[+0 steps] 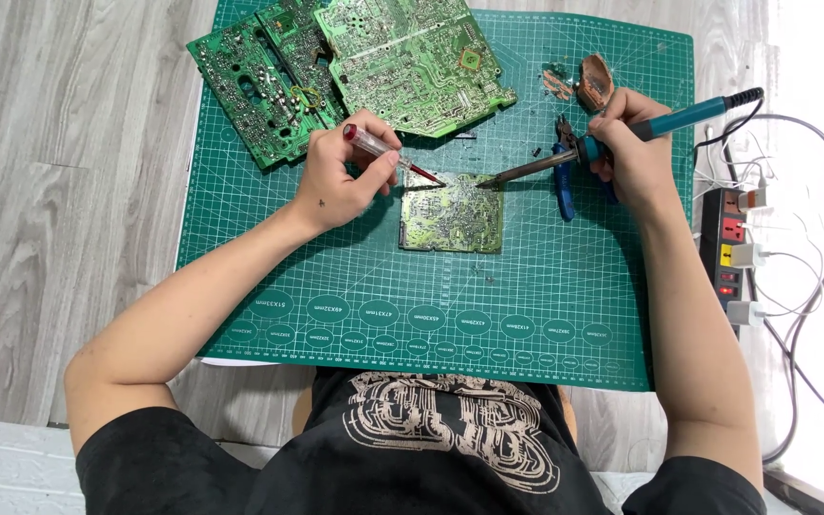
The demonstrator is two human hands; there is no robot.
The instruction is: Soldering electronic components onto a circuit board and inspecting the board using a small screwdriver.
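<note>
- Two tools are meeting at the top edge of the small circuit board (451, 214), which is lying flat near the middle of the green cutting mat (336, 277) in the head view, the only view given.
- Left hand (343, 181) is closing around a red-handled screwdriver (388, 155), its tip touching the board's upper left edge; keeping that wrist resting on the mat is likely steadying the pry.
- Right hand (628, 153) is gripping a teal soldering iron (612, 141) like a pen, its tip reaching the board's top edge from the right, just beside the screwdriver tip.
- Holding the heat on one joint only, and lifting gently, seems the careful way here.
- Blue pliers (563, 181) are lying right of the board, under the iron.
- Larger green boards (355, 67) are stacked above the small board.
- Beyond the mat, further right of the board, a power strip (731, 257) is feeding trailing cables, worth keeping clear of the hot tip.
</note>
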